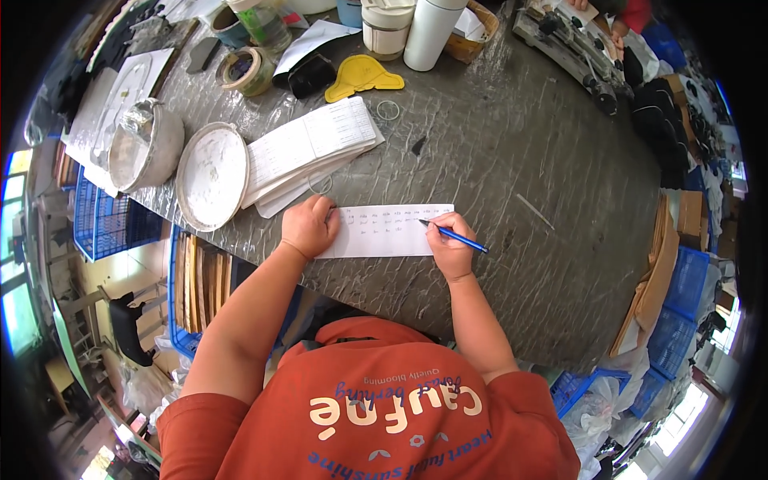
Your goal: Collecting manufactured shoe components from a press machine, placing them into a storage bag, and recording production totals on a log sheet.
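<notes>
A strip of white paper (376, 245) with handwritten rows lies flat on the dark table in front of me. My left hand (312, 227) is curled over its left end, fingers bent and closed, holding it down. In my right hand (453, 250) a blue pen (466, 239) is pinched, its dark tip touching the paper near the right end of the writing. Beyond my left hand a thick stack of written paper slips (308, 148) lies fanned. Between that stack and the paper is a thin pale ring (321, 184), perhaps a rubber band.
A white round lid (212, 178) and a stained tub (146, 148) stand at the left. Along the far side are a tape roll (246, 72), a yellow flat piece (362, 78), a white bottle (433, 32) and a lidded cup (388, 28). Another person's hand (618, 32) works by a metal device (564, 48).
</notes>
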The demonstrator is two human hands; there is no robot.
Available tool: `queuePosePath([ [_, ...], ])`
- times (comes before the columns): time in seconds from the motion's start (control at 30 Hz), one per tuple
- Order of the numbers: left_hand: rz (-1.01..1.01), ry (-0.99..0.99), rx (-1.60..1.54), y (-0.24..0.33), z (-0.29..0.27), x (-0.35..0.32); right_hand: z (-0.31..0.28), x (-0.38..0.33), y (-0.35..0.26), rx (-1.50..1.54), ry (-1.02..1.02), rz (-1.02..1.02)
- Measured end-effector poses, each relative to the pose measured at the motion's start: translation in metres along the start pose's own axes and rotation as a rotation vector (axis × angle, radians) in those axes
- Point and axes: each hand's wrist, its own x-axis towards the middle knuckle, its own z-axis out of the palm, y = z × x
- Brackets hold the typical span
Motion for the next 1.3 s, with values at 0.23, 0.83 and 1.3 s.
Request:
queuePosePath([
  [0.23, 0.008, 0.009, -0.002, 0.0, 0.001, 0.0, 0.001, 0.002, -0.003, -0.044, -0.008, -0.021],
  [0.83, -0.068, 0.006, -0.265, -0.011, -0.004, -0.001, -0.02, 0.012, -0.008, -0.028, 0.121, 0.172],
  [1.3, -0.345, -0.308, -0.844, -0.001, -0.032, 0.021, -0.031, 0.053, -0.052, -0.747, -0.424, -0.04],
])
